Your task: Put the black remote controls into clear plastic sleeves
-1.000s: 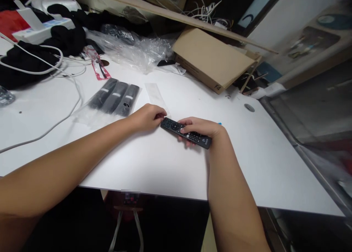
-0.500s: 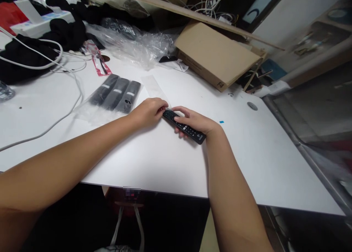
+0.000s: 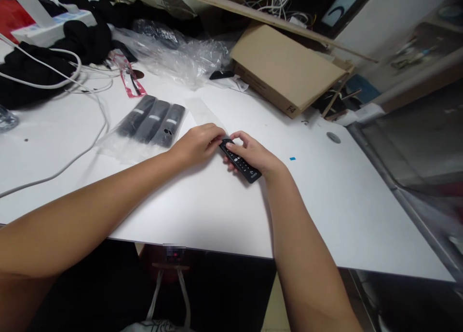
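Note:
A black remote control [image 3: 241, 164] lies slantwise in my right hand [image 3: 255, 154], thumb across its buttons and fingers beneath it. At the remote's far end, my left hand [image 3: 202, 141] has its fingers pinched together, beside a clear plastic sleeve [image 3: 204, 114] lying flat on the white table [image 3: 210, 201]. Whether those fingertips grip the sleeve or the remote is too small to tell. Left of my left hand, several dark remotes in clear wrapping [image 3: 154, 122] rest side by side.
A cardboard box [image 3: 289, 66] stands at the back right, with crumpled plastic bags [image 3: 181, 54] left of it. White cables [image 3: 85, 153] run along the left side near black cloth [image 3: 32, 76] and a power strip [image 3: 54, 28]. A red-edged packet [image 3: 127, 76] lies behind the wrapped remotes.
The remote has turned steeper and its near end has shifted left with my right hand. My left hand has moved slightly to the right and away from me.

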The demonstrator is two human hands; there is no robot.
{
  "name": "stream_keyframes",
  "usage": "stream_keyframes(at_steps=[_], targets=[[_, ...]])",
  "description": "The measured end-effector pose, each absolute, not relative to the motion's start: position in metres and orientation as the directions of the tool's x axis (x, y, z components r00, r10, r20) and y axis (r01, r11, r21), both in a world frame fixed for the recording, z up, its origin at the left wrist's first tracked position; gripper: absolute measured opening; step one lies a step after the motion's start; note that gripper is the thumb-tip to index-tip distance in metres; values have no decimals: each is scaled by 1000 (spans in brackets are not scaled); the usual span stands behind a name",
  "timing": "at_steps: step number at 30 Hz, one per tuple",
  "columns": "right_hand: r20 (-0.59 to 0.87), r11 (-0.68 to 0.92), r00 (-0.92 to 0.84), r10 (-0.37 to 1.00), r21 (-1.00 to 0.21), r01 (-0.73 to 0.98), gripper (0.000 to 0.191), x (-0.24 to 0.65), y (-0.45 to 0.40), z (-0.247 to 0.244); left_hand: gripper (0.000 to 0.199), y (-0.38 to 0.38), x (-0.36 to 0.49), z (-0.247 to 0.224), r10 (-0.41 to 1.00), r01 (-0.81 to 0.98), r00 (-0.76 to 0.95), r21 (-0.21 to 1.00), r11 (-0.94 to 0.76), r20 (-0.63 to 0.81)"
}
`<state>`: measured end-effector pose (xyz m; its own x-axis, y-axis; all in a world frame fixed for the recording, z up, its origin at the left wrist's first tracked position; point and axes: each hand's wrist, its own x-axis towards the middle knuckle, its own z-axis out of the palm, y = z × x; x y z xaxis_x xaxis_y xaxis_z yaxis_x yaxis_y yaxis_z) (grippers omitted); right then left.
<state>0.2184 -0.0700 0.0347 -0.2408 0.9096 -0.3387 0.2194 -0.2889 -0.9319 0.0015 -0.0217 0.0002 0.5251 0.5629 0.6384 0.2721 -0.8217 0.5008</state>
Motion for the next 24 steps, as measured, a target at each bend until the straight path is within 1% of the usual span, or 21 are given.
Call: stream_keyframes(at_steps=[2,3,4,5,6,7,8,9,10,11,13,15,17,18,20,22,24], targets=[[-296,-258,-190,936,-945,202,40,218,-68,32,10,-22,3,3,679,267,395,630,-729,618],[-279,-247,-161,947,-950,194,41,217,-68,32,8,-21,4,5,757,251,309,719,-649,576],[-264,-238,-132,956,-953,186,41,217,-67,32,7,-20,5,7,835,211,220,811,-545,504],[-252,-231,-104,962,-956,181,42,216,-66,32,7,-18,6,9,906,143,135,897,-419,402],[-246,-229,-79,966,-957,177,42,216,-66,32,9,-16,7,10,961,48,66,961,-273,270],[-244,-231,-59,968,-957,176,43,214,-66,33,12,-15,9,11,993,-64,24,991,-118,120],[-245,-234,-44,969,-956,175,44,213,-66,34,16,-14,11,12,1000,-179,11,983,29,-28],[-246,-237,-32,969,-956,173,45,211,-66,35,18,-15,12,13,988,-281,22,947,155,-155],[-246,-239,-22,969,-956,173,45,209,-67,36,20,-16,14,14,967,-358,52,899,251,-249],[-245,-239,-15,969,-956,171,45,207,-68,37,21,-18,15,14,947,-407,93,856,319,-308],[-241,-237,-3,970,-957,168,43,201,-70,40,24,-23,16,14,919,-440,193,807,394,-344],[-246,-244,11,969,-955,167,42,196,-72,42,25,-28,17,14,902,-444,298,792,420,-312],[-267,-267,18,963,-951,159,41,193,-74,44,19,-30,16,12,895,-455,368,791,409,-251],[-284,-284,19,959,-947,150,40,193,-74,45,17,-30,16,12,896,-465,386,792,395,-220],[-326,-323,-6,945,-939,115,37,194,-75,47,20,-28,14,10,899,-473,396,797,375,-187],[-360,-355,-75,930,-932,65,34,198,-75,50,20,-26,13,10,906,-470,384,806,359,-179],[-372,-372,-146,917,-928,29,36,201,-76,52,18,-25,12,11,913,-462,364,816,348,-183]])
